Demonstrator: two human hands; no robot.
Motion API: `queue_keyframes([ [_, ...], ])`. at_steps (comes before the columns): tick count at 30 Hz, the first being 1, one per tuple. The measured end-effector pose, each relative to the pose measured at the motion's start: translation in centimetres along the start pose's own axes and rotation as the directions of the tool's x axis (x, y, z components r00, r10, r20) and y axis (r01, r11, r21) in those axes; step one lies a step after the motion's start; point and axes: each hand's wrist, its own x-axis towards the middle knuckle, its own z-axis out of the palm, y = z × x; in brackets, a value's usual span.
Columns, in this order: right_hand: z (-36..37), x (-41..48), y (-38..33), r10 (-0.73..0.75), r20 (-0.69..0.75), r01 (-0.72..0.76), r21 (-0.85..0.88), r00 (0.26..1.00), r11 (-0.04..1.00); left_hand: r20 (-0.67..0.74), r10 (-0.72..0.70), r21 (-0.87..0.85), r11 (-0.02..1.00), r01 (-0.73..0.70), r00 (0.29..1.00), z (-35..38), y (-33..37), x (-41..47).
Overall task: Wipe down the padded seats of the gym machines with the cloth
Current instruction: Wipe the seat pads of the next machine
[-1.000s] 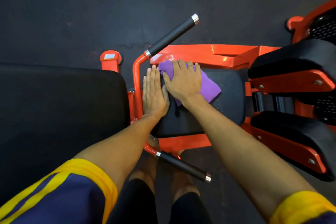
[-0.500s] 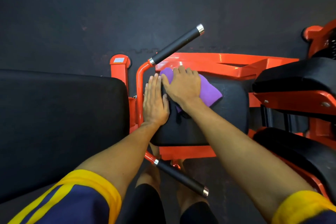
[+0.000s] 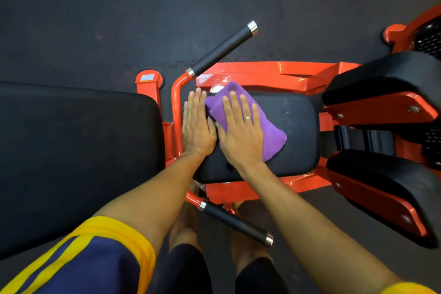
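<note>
Right hand [image 3: 241,133] flat on purple cloth [image 3: 267,126], long axis diagonal across seat [image 3: 298,126]

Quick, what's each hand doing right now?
Left hand: open, flat on the seat pad.
Right hand: open, pressing the purple cloth flat.

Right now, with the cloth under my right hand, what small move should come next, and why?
Probably slide the right hand with the purple cloth toward your right, across the seat. The cloth lies on the seat's left half, and the bare right part shows pale specks. The left hand lies flat at its left edge.
</note>
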Motion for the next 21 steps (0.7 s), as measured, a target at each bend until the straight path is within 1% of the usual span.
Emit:
queue_keyframes([
  [1, -0.3, -1.3, 1.2, -0.008, -0.029, 0.008, -0.015, 1.000, 1.000, 0.004, 0.008, 0.002, 1.000, -0.008, 1.000, -0.1, 0.1, 0.0],
  [3, -1.1, -2.6, 3.4, 0.012, -0.013, -0.012, -0.062, 1.000, 0.998, -0.002, 0.009, 0.040, 0.999, -0.009, 1.000, -0.2, 0.3, 0.1],
  [5, -1.5, -1.8, 4.3, 0.106, -0.012, -0.106, -0.087, 0.994, 0.991, -0.014, 0.019, 0.071, 0.997, -0.018, 1.000, -0.3, 0.3, 0.1],
  [7, -1.7, 0.7, 3.9, 0.246, -0.027, -0.248, -0.075, 0.969, 0.966, -0.014, 0.030, 0.095, 0.995, -0.028, 0.999, -0.1, 0.3, 0.1],
  [9, -1.4, 2.6, 2.4, 0.316, -0.024, -0.317, -0.052, 0.948, 0.947, 0.001, 0.035, 0.130, 0.991, -0.034, 0.999, 0.0, 0.3, 0.0],
  [11, -0.5, 2.2, 0.8, 0.265, -0.020, -0.266, -0.082, 0.964, 0.961, 0.006, 0.036, 0.152, 0.988, -0.036, 0.999, 0.0, 0.5, -0.1],
  [13, -0.1, -0.2, 0.2, 0.159, -0.026, -0.161, -0.104, 0.987, 0.982, 0.021, 0.027, 0.159, 0.987, -0.031, 0.999, -0.2, 0.5, 0.1],
  [15, -0.2, -3.6, 1.3, 0.088, -0.051, -0.093, -0.107, 0.995, 0.990, 0.037, 0.071, 0.205, 0.976, -0.078, 0.997, -0.2, 0.5, 0.1],
  [16, -0.5, -5.1, 2.2, 0.085, -0.051, -0.091, -0.114, 0.995, 0.989, 0.049, 0.100, 0.230, 0.967, -0.108, 0.994, -0.2, 0.6, 0.1],
  [18, -1.4, -6.8, 4.5, 0.150, -0.038, -0.153, -0.137, 0.988, 0.979, 0.074, 0.127, 0.246, 0.959, -0.141, 0.989, -0.3, 0.9, 0.5],
  [20, -2.0, -6.1, 6.6, 0.283, -0.043, -0.286, -0.173, 0.958, 0.942, 0.076, 0.137, 0.260, 0.954, -0.152, 0.988, -0.4, 1.6, 1.1],
  [21, -2.2, -4.8, 7.3, 0.352, -0.068, -0.358, -0.179, 0.934, 0.916, 0.077, 0.148, 0.266, 0.950, -0.164, 0.986, -0.2, 2.3, 1.5],
])
